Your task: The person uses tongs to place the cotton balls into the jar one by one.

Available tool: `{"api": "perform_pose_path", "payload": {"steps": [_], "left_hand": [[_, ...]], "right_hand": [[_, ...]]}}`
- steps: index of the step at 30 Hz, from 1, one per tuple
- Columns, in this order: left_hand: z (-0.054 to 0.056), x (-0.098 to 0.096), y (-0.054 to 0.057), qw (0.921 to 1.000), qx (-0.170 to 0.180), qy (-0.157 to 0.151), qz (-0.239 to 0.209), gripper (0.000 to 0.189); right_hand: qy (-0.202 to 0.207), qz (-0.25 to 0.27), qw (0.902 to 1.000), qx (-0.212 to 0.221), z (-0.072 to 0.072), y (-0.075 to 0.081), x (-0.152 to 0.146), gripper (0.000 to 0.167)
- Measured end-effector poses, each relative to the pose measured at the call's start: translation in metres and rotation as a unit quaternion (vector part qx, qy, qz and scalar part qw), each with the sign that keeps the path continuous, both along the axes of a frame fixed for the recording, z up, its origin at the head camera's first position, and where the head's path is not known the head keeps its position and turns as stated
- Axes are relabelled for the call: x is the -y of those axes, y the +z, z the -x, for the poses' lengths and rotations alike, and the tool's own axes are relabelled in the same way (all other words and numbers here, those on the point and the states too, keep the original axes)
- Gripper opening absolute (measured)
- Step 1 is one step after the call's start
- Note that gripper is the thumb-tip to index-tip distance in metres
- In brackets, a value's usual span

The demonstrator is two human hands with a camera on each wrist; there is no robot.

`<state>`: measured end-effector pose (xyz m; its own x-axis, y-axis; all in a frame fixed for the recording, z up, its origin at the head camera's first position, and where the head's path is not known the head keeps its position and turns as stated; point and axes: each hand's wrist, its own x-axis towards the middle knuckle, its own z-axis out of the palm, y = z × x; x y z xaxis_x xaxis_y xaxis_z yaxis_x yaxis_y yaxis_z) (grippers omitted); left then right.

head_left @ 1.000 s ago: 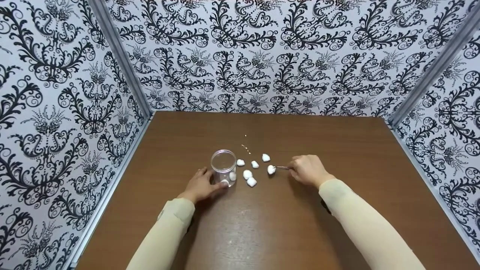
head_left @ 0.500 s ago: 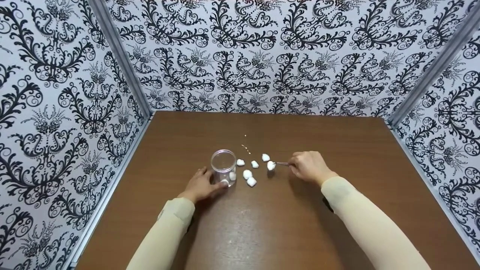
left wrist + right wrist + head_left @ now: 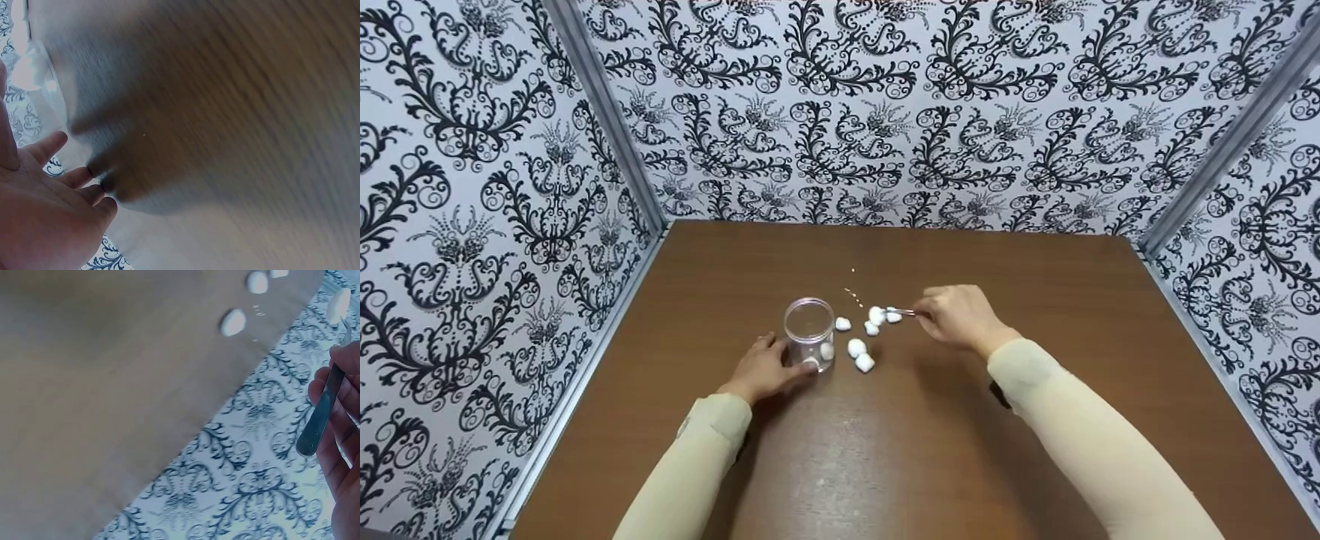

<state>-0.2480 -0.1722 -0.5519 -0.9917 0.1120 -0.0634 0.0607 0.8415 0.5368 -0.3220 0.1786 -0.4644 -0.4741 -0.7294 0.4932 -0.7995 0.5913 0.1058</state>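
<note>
The jar (image 3: pixel 802 351) stands left of the loose cotton balls (image 3: pixel 856 348).

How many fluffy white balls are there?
8 balls: one in the tweezers, two in the jar, five on the table beside it. The left hand may hide more.

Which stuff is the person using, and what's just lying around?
Being used, I think:
tweezers in the right hand
the white puff they grip
clear jar, touched by the left hand
probably the loose white puffs too

Just around:
tiny pale flecks
patterned wall behind
</note>
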Motion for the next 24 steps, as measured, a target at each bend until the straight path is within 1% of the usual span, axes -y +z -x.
{"api": "perform_pose_path", "payload": {"steps": [4,7,11,14,18,20,24], "left_hand": [[0.0,0.0,0.0,1.0,0.002,-0.002,0.001,0.082],[0.0,0.0,0.001,1.0,0.003,-0.005,0.004,0.083],[0.0,0.001,0.002,1.0,0.001,-0.004,0.004,0.082],[0.0,0.001,0.001,1.0,0.003,-0.003,0.005,0.083],[0.002,0.001,-0.001,1.0,0.004,-0.003,0.006,0.083],[0.003,0.001,-0.003,0.9999,0.007,-0.003,0.011,0.084],[0.005,0.003,-0.01,1.0,0.007,0.0,0.003,0.086]], "right_hand": [[0.005,-0.006,1.0,0.005,0.0,0.015,0.016,0.004],[0.015,-0.004,0.9999,-0.001,0.0,0.025,0.03,0.005],[0.03,-0.001,0.9995,-0.012,0.0,0.033,0.047,0.006],[0.036,-0.005,0.9993,-0.013,-0.001,0.034,0.059,0.006],[0.045,-0.009,0.9989,-0.013,-0.004,0.031,0.073,0.005],[0.052,-0.01,0.9985,-0.015,-0.005,0.029,0.079,0.004],[0.062,-0.018,0.9978,-0.018,-0.008,0.025,0.09,0.005]]}}
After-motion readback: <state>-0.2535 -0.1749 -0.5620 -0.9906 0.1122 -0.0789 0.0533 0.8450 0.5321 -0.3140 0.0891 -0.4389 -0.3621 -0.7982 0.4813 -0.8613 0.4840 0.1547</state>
